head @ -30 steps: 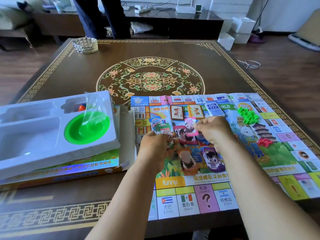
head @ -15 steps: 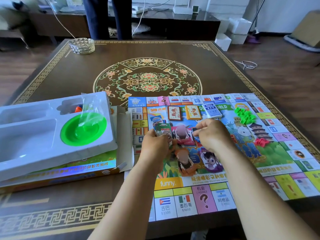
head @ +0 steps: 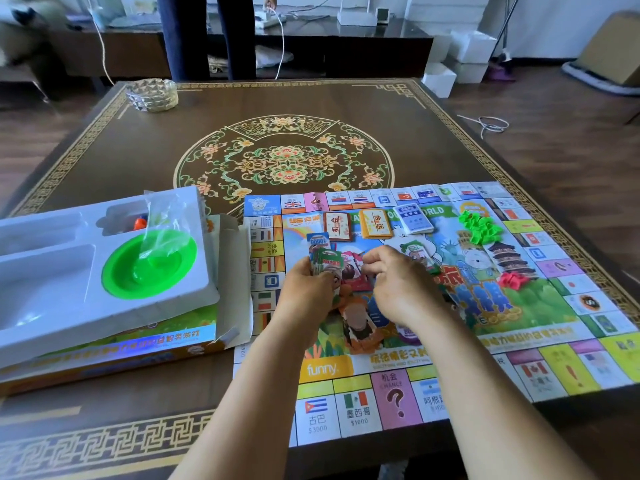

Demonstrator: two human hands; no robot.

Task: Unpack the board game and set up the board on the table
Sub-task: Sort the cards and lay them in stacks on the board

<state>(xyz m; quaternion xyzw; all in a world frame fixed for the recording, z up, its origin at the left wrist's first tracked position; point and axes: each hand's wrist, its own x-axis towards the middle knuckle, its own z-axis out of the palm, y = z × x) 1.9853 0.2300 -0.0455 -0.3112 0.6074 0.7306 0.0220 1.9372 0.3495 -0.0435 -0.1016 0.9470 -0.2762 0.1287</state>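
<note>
The colourful game board [head: 519, 341] lies unfolded on the near right of the table. My left hand [head: 306, 289] grips a fanned stack of paper play money [head: 323, 259] above the board's middle. My right hand [head: 398, 282] is curled beside it, fingertips at the notes; what it pinches is hidden. More notes [head: 360, 327] lie on the board under my hands. Three card decks [head: 375, 223] sit near the board's far edge. Green houses [head: 479, 226] and red pieces [head: 512, 280] lie in heaps on the right.
The game box [head: 104, 355] lies at the left with its white plastic insert [head: 52, 271] on top, holding a green bowl [head: 149, 265] and a clear bag. A glass ashtray [head: 152, 95] stands at the far left corner. A person's legs [head: 207, 36] stand beyond the table.
My hands stayed over the board's middle, working the notes. A pink note that the right hand held up has gone down, and a green note now lies right of that hand.
</note>
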